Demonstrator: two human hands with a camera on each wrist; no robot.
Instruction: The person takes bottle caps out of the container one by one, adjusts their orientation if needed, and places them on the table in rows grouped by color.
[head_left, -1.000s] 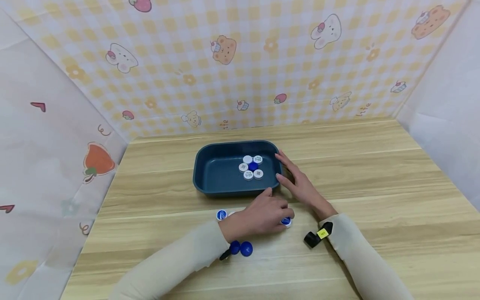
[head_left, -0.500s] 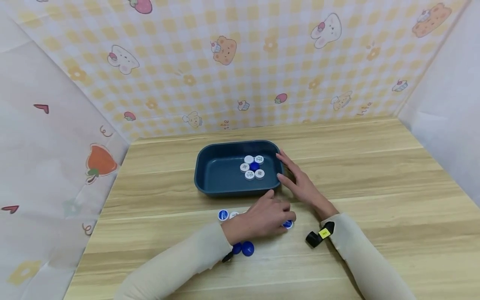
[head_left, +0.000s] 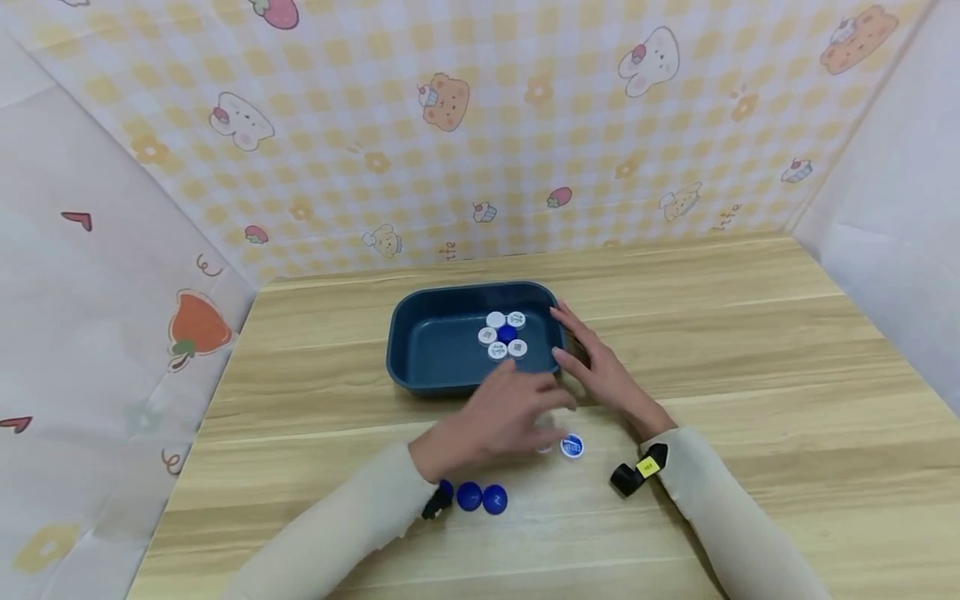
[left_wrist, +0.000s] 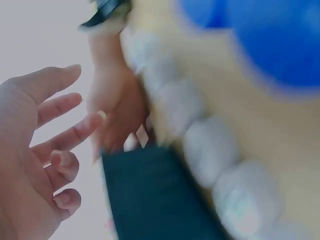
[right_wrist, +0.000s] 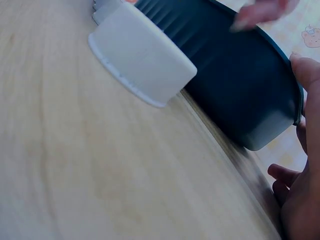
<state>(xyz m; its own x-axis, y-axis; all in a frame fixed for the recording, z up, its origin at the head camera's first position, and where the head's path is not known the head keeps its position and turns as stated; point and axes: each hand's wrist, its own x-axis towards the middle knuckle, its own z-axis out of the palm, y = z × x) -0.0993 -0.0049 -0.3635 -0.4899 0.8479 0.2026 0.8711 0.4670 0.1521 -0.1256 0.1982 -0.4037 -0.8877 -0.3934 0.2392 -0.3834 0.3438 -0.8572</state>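
Observation:
My left hand (head_left: 513, 412), slightly blurred, hovers over a row of white bottle caps (left_wrist: 210, 147) in front of a dark blue-green plastic box (head_left: 431, 354). Its fingers are spread and loosely bent around nothing, as the left wrist view shows. A white cap with a blue printed top (head_left: 572, 446) ends the row on the right. My right hand (head_left: 611, 375) rests against the box's right end, fingertips at the rim. Inside the box, several white caps (head_left: 497, 351) ring one blue cap (head_left: 507, 334) like a flower. My left hand hides most of the row.
Blue caps (head_left: 469, 497) lie nearer me in a short row, partly covered by my left wrist strap (head_left: 438, 502). A black wrist camera (head_left: 626, 479) hangs by my right sleeve. Patterned cloth walls (head_left: 480, 125) enclose the wooden table (head_left: 712, 333) at the back and sides.
My left hand has drawn away from the right-end cap, back to the left, with its fingers opening. That cap now shows fully. My right hand stays at the box.

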